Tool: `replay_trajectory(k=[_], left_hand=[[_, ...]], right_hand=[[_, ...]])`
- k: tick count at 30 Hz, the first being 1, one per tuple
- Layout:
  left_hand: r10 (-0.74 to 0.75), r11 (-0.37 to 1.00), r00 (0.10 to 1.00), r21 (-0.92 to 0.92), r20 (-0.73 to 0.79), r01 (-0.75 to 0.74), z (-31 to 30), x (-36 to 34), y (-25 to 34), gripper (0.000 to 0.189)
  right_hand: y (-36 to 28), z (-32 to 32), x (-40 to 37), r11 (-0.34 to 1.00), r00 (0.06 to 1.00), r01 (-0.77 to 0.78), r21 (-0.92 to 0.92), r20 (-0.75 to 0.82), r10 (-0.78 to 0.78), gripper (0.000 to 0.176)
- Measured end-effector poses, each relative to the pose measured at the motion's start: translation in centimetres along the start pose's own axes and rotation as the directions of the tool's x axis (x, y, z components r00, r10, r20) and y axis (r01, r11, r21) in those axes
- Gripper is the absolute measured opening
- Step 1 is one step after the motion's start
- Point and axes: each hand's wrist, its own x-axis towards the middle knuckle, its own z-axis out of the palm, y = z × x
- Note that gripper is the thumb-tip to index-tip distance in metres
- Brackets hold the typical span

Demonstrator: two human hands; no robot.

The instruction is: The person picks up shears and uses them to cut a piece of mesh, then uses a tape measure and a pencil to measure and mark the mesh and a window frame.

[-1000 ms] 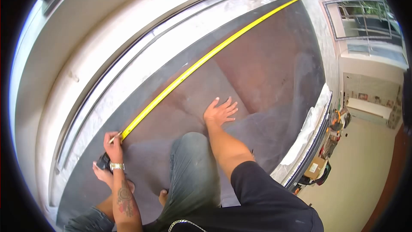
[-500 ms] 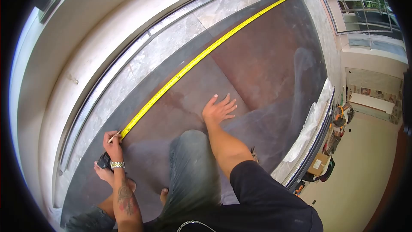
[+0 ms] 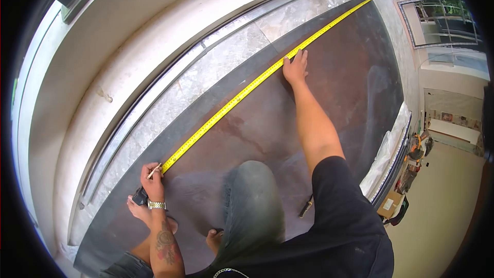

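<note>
A yellow tape measure (image 3: 231, 104) stretches diagonally across a large dark brown-grey sheet (image 3: 329, 92). My left hand (image 3: 153, 184) is closed around a slim pale pencil (image 3: 154, 170), right at the near end of the visible blade. Just below that hand is the tape's black case (image 3: 139, 196), partly hidden by the wrist. Farther along, my right hand (image 3: 295, 68) rests with its fingers stretched out and fingertips at the blade's edge. A bare foot (image 3: 138, 209) shows beside the left wrist.
A small black-and-yellow tool (image 3: 306, 207) lies on the sheet near my right side. Grey stone tiles (image 3: 206, 74) and a metal track (image 3: 128, 131) run along the left. Crumpled plastic (image 3: 386, 152), a cardboard box (image 3: 390, 204) and assorted tools (image 3: 416, 149) line the right edge.
My right hand has moved up and forward from the middle of the sheet to the tape blade. My left hand keeps its place at the blade's near end. The view has shifted slightly.
</note>
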Motion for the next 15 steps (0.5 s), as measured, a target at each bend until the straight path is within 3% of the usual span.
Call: replay_trajectory(k=[1,5,7,8,9,10,11,12,14,15], left_hand=[[0.009,1.0,1.0,0.023,0.013,-0.009,-0.2,-0.3,0.4,0.013],[0.088,0.993,0.996,0.079,0.02,-0.089,-1.4,-1.5,2.1,0.014],[0.142,0.915,0.989,0.376,0.032,-0.144,-3.1,-2.0,3.2,0.012],[0.139,0.914,0.99,0.38,0.03,-0.14,-4.1,-2.0,4.0,0.012],[0.263,0.699,0.963,0.677,0.06,-0.233,-5.2,-1.9,5.0,0.012],[0.362,0.383,0.922,0.881,0.135,-0.279,-6.2,-1.7,5.2,0.013],[0.325,0.387,0.945,0.906,0.041,-0.172,-7.0,-1.6,4.8,0.025],[0.325,0.384,0.945,0.907,0.043,-0.173,-7.3,-2.1,5.0,0.025],[0.132,0.332,0.988,0.943,-0.085,0.037,-8.0,-2.6,5.8,0.044],[0.139,0.33,0.987,0.944,-0.083,0.033,-8.5,-2.8,5.6,0.044]], right_hand=[[-0.4,-0.2,0.5,0.991,0.99,-0.079,-0.104,0.109,0.091,0.072],[-1.5,-0.6,0.9,0.969,0.968,-0.096,-0.228,0.204,0.144,0.071],[-1.4,-0.5,1.0,0.961,0.971,-0.09,-0.263,0.192,0.144,0.07],[-1.5,-0.5,1.1,0.961,0.97,-0.088,-0.261,0.198,0.143,0.07],[-1.5,-0.6,1.2,0.964,0.971,-0.08,-0.253,0.201,0.133,0.07],[-1.4,-0.7,1.3,0.967,0.971,-0.073,-0.244,0.202,0.124,0.07],[-1.1,-0.6,1.6,0.967,0.971,-0.074,-0.243,0.204,0.126,0.07],[-0.8,-0.5,2.0,0.97,0.965,-0.064,-0.236,0.234,0.12,0.071],[-0.9,-0.6,1.8,0.974,0.958,-0.06,-0.22,0.26,0.118,0.071],[-1.1,-0.7,1.8,0.972,0.955,-0.066,-0.227,0.268,0.127,0.071]])
